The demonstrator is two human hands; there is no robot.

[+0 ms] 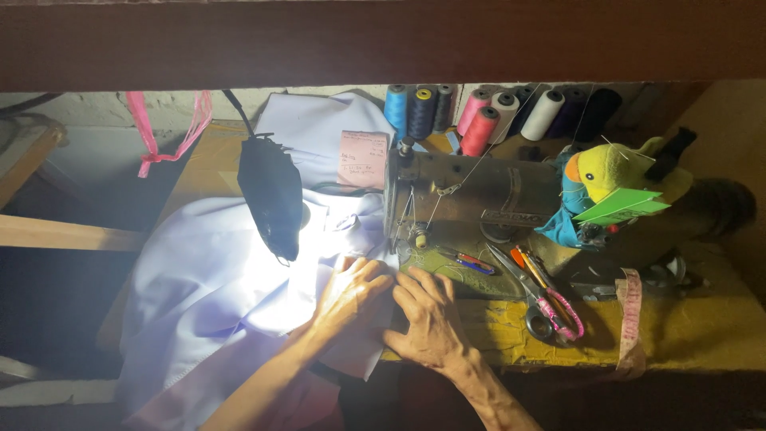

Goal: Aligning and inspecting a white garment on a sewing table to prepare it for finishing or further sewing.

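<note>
My left hand (351, 295) lies flat on white cloth (215, 279), fingers spread, just in front of the needle (399, 231) of an old dark sewing machine (471, 191). Beside it, my right hand (431, 319) presses the cloth's edge on the yellow table (686, 327), fingers pointing toward the machine's foot. Both hands rest on the fabric and grip nothing. The cloth spreads left and back, brightly lit by a black-hooded lamp (271, 199).
Scissors with pink-wrapped handles (542, 303), small tools (471, 262) and a tape measure (630, 319) lie right of the hands. Thread spools (487, 116) line the back. A yellow plush bird (614, 172) sits on the machine. Pink ribbon (171, 132) hangs at left; a dark beam crosses overhead.
</note>
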